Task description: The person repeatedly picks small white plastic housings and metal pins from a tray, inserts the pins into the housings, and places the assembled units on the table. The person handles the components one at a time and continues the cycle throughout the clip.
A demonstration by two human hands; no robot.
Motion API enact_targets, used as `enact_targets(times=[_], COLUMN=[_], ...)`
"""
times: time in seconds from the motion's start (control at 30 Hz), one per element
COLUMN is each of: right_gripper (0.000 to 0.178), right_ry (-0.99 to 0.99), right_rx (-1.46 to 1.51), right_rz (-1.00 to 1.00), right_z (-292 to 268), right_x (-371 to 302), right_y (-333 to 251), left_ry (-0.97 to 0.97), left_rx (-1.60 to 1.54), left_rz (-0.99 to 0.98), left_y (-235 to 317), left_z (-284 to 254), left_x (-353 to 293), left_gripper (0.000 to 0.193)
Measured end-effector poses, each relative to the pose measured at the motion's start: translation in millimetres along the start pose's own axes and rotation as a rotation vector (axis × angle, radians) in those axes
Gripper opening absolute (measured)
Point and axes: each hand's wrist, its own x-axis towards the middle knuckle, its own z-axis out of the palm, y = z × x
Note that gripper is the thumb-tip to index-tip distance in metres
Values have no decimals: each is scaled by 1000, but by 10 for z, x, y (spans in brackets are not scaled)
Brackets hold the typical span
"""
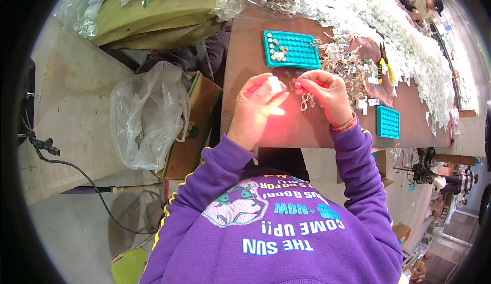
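Over the brown table [239,54], near the teal tray [303,50], we pinch a small white piece [274,84] between thumb and fingers of our left hand [257,100], while thumb and forefinger of our right hand [330,94] meet, on what we cannot tell.

- The tabletop [246,49] is offering a passage left of the far teal tray [307,54], running down toward the left hand [255,105].
- The far teal tray is standing just beyond both hands, obstructing a low forward reach.
- Looped pieces [305,101] are lying between the left hand and the right hand [331,97], hindering a low crossing.
- Jumbled parts [336,63] and yellow-handled pliers [380,73] are blocking the right hand's far right side.
- Brown surface is extending between the right wrist and the second teal tray [388,122], leaving a narrow route.
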Motion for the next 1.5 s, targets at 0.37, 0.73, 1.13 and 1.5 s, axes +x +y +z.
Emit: enact_targets(times=[0.37,0.73,1.13,1.5], right_gripper=[11,7,5,8], right_ry=[108,204,117,178], right_rx=[66,-329,-667,-251], right_rz=[-35,-388,-500,-305], right_z=[221,121,188,314], right_x=[-271,-151,-128,-171], right_y=[54,-31,-141,26], left_ry=[17,0,-23,24], left_rx=[-217,101,194,212], left_rz=[-29,-86,-88,-88], left_y=[-101,-109,-134,-125], left_z=[151,124,56,117], left_x=[16,43,55,29], left_gripper=[27,23,24,24])
